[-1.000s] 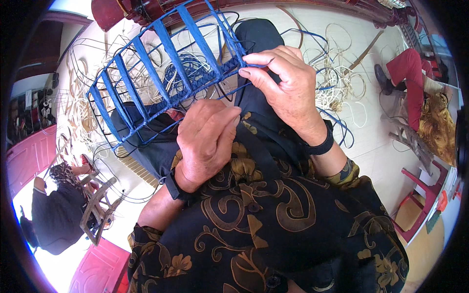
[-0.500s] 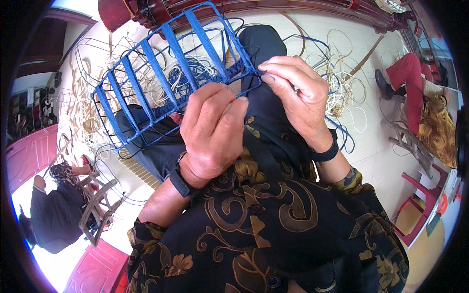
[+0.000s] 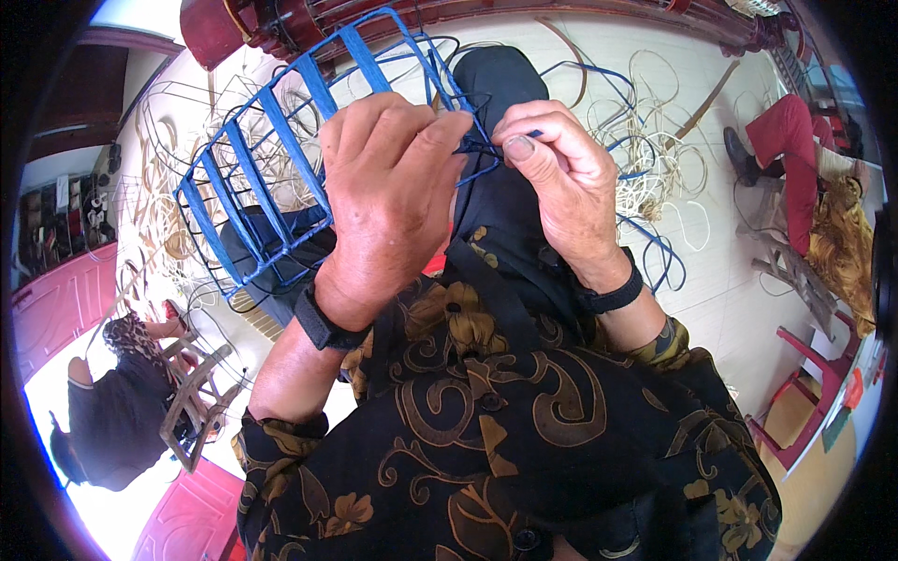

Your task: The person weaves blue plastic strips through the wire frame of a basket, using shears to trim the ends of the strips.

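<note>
A rack-like frame (image 3: 289, 142), wrapped in blue strip and crossed by several flat blue slats, lies tilted over my lap and legs. My left hand (image 3: 388, 187) is raised at the frame's near right side, its fingers bent and drawn together, covering part of the slats. What those fingers hold is hidden behind the hand. To its right, my right hand (image 3: 566, 182) pinches a thin dark blue strand between thumb and forefinger, beside the frame's right corner. Dark strand also runs around that corner between my two hands.
Loose pale strips (image 3: 650, 187) lie tangled on the tiled floor on both sides. Dark red carved furniture (image 3: 449, 28) stands at the far edge. A person in black sits at left by a wooden stool (image 3: 192, 402); red trousers (image 3: 786, 154) show another person at right.
My left hand has risen and turned, and now covers more of the frame's right part. The right hand has shifted slightly left, still pinching. The frame has tilted a little.
</note>
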`<action>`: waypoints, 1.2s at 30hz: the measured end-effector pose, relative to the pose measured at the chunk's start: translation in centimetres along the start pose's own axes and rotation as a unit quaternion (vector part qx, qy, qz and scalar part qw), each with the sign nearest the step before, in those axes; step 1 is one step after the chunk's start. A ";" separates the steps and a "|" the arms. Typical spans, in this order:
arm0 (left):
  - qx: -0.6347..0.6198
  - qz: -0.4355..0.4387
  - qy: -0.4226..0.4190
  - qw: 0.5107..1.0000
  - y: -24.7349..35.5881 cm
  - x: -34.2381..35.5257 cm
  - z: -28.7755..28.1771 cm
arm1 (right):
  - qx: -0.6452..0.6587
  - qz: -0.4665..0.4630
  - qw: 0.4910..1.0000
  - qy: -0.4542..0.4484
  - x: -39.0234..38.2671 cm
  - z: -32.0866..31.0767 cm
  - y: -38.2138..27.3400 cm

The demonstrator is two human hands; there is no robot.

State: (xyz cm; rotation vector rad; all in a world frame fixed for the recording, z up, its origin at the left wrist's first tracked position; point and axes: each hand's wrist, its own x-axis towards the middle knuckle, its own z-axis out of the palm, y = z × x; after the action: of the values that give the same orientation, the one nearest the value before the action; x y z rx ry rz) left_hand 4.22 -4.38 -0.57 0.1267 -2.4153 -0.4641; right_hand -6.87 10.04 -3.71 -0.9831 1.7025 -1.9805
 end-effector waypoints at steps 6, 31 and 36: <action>0.015 0.058 0.019 0.998 -0.8 0.0 0.9 | 0.013 -0.005 1.000 -0.019 0.2 -0.1 0.1; 0.094 0.064 -0.061 0.992 0.2 -0.3 1.1 | 0.349 0.293 0.890 0.019 -1.0 2.0 -2.4; 0.087 0.089 -0.024 0.992 -0.1 0.8 0.9 | 0.339 0.281 0.898 -0.015 -0.5 1.6 -1.9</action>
State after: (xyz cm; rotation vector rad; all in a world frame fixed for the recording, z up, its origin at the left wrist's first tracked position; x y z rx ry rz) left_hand 3.05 -4.34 -0.79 -0.0243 -2.4846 -0.1772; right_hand -5.08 9.57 -1.97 -0.2287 0.9704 -1.8946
